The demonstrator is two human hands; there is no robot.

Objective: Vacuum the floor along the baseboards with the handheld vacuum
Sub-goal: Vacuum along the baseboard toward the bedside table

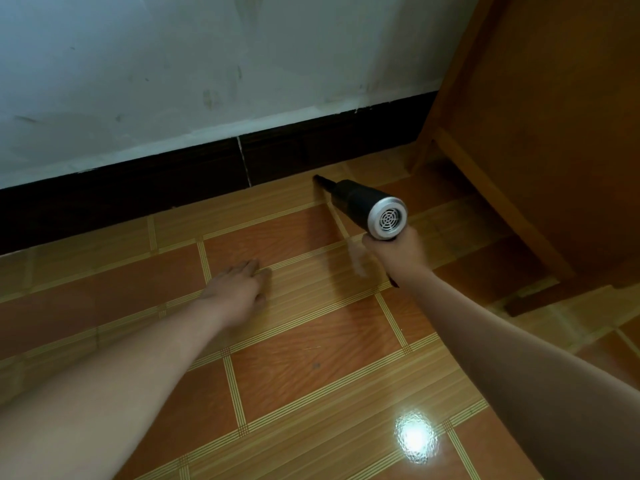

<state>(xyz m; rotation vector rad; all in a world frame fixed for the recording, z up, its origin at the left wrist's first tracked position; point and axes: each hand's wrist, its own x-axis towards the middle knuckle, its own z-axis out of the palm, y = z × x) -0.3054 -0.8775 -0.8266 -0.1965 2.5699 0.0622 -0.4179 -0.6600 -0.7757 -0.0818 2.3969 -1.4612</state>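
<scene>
Glossy wood-grain floor tiles (311,341) meet one dark baseboard (138,199) under a scuffed white wall (173,81). One wooden cabinet (536,133), cut off at top and right, stands at the right. One handheld vacuum (363,202), black with a round silver vented rear, aims its narrow nozzle (322,181) at the floor beside the baseboard. Its handle is hidden inside the right grip (398,251), which is curled round it. The left grip (239,289) lies flat with straight fingers over the tiles; whether it touches them is unclear.

Orange-brown floor tiles (304,348) carry yellow striped lines — the baseboard (156,188) is dark brown, the handheld vacuum (367,206) black and silver.
</scene>
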